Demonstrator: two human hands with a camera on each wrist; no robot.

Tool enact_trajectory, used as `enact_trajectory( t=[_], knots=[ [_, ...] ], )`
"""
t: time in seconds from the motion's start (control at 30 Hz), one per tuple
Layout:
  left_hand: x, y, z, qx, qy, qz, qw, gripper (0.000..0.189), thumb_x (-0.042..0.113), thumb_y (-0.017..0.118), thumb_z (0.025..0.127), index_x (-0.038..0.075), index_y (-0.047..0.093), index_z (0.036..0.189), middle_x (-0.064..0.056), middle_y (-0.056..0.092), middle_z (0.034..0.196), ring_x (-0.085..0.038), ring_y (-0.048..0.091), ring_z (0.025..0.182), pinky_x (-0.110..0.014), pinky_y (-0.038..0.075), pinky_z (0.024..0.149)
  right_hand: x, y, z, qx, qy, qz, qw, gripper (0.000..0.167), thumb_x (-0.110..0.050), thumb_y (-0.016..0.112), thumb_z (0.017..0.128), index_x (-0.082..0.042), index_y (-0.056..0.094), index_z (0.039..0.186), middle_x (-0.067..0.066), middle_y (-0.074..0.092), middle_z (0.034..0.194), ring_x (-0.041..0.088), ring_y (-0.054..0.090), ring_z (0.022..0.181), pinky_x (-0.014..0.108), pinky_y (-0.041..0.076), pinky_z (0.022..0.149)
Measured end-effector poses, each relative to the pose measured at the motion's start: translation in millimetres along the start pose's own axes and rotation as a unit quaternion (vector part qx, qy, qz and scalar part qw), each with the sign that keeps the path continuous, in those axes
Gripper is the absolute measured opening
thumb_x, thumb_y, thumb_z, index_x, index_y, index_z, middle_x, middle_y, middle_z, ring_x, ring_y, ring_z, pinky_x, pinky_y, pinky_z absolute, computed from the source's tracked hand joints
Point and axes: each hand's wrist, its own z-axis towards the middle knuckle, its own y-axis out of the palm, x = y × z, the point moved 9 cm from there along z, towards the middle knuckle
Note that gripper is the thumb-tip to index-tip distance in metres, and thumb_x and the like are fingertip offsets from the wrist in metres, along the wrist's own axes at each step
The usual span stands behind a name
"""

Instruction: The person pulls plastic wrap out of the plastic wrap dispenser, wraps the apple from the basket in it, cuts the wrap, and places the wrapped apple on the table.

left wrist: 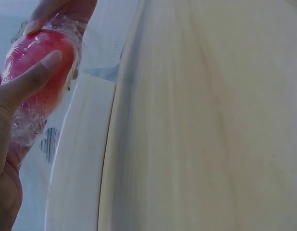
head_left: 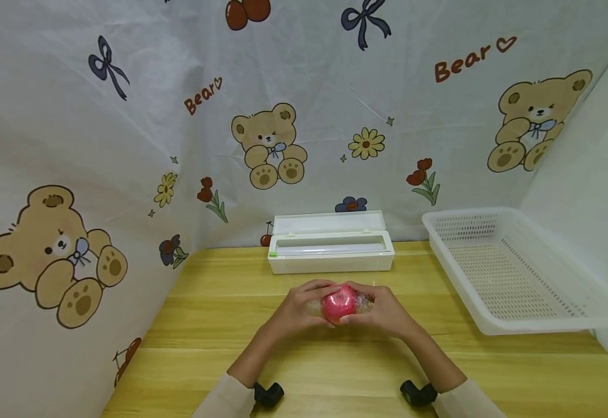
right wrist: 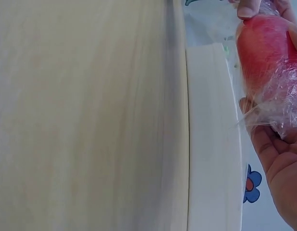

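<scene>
Pale sleeves point(head_left: 225, 397) enter at seven and five o'clock, nearest the camera. On from there, the left grip point(head_left: 304, 303) clasps the nine o'clock end of a red fruit point(head_left: 339, 304) wrapped in clear film point(right wrist: 285, 96), held over the wooden surface point(head_left: 335, 371). The bundle's long axis runs from nine to three o'clock, its filmy ends pointing sideways at either palm. Just beyond, at twelve o'clock, stands a white box point(head_left: 330, 266), lid raised, with a roll point(head_left: 330, 249) inside. The right grip point(head_left: 384, 310) clasps the fruit's three o'clock end. Toward two o'clock stands a white basket point(head_left: 544, 325).
</scene>
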Motion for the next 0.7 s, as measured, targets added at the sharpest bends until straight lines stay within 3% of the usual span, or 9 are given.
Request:
enact_trajectory(
  t=[0.23, 0.47, 0.7],
  knots=[
    [-6.4, -0.8, 0.9, -0.006, -0.023, -0.009, 0.9997, 0.077, 0.027, 0.094, 0.07, 0.017, 0.064, 0.139, 0.0, 0.063, 0.137, -0.017, 0.059, 0.126, -0.031, 0.051, 0.102, 0.7, 4.9, 0.7, -0.021, -0.015, -0.022, 0.9994, 0.076, -0.046, 0.086, 0.079, -0.013, 0.06, 0.142, 0.006, 0.067, 0.133, 0.029, 0.064, 0.118, 0.041, 0.058, 0.092],
    [-13.1, 0.0, -1.1, -0.015, -0.057, -0.043, 0.9973, 0.076, 0.032, 0.092, 0.072, 0.024, 0.062, 0.141, 0.006, 0.063, 0.136, -0.013, 0.059, 0.126, -0.03, 0.052, 0.1, -14.0, -1.5, 0.0, 0.02, -0.095, -0.077, 0.9922, 0.07, -0.046, 0.088, 0.076, -0.013, 0.067, 0.134, 0.003, 0.068, 0.131, 0.029, 0.064, 0.122, 0.047, 0.055, 0.098],
    [-21.2, 0.0, -3.1, -0.019, -0.095, -0.067, 0.9931, 0.076, 0.036, 0.092, 0.072, 0.027, 0.062, 0.141, 0.01, 0.064, 0.134, -0.01, 0.06, 0.123, -0.031, 0.053, 0.099, -22.5, -4.3, -2.1, 0.034, -0.131, -0.083, 0.9873, 0.066, -0.04, 0.089, 0.076, -0.018, 0.068, 0.134, -0.001, 0.069, 0.131, 0.026, 0.065, 0.121, 0.044, 0.056, 0.095]
  ],
)
